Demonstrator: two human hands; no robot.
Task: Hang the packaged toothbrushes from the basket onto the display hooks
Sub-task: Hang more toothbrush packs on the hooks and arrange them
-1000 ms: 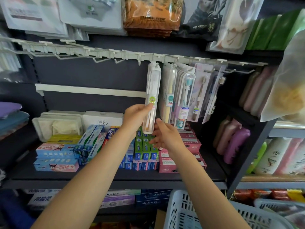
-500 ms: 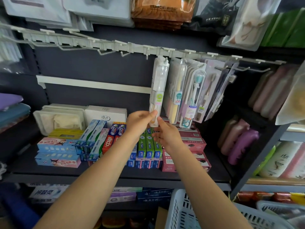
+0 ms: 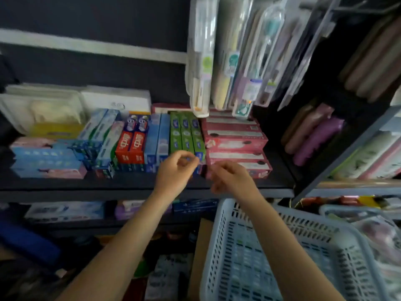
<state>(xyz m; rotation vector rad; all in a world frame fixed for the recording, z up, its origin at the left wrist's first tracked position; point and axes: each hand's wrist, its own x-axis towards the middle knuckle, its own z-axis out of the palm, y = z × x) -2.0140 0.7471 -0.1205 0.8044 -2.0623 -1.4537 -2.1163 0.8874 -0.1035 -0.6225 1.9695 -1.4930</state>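
Both hands hang empty in front of the shelf edge. The left hand (image 3: 176, 170) has its fingers loosely curled with thumb near fingertips, pinching nothing; the right hand (image 3: 231, 178), just beside it at 3 o'clock, is relaxed and likewise holds nothing. At 12 o'clock above them the packaged toothbrushes (image 3: 234, 55) hang in a tight row, the leftmost pack (image 3: 200, 59) with a green round label dangling clear of both hands. The picture is blurred, so the hooks themselves cannot be made out. Directly behind the hands, toothpaste boxes (image 3: 138, 142) crowd the dark shelf (image 3: 108, 183), with red boxes (image 3: 235, 137) stacked at 1 o'clock under the hanging packs. The white slotted basket (image 3: 288, 231) sits at 5 o'clock beneath the right forearm; its contents are too blurred to tell. Pink and purple bottles (image 3: 314, 135) stand at 3 o'clock.
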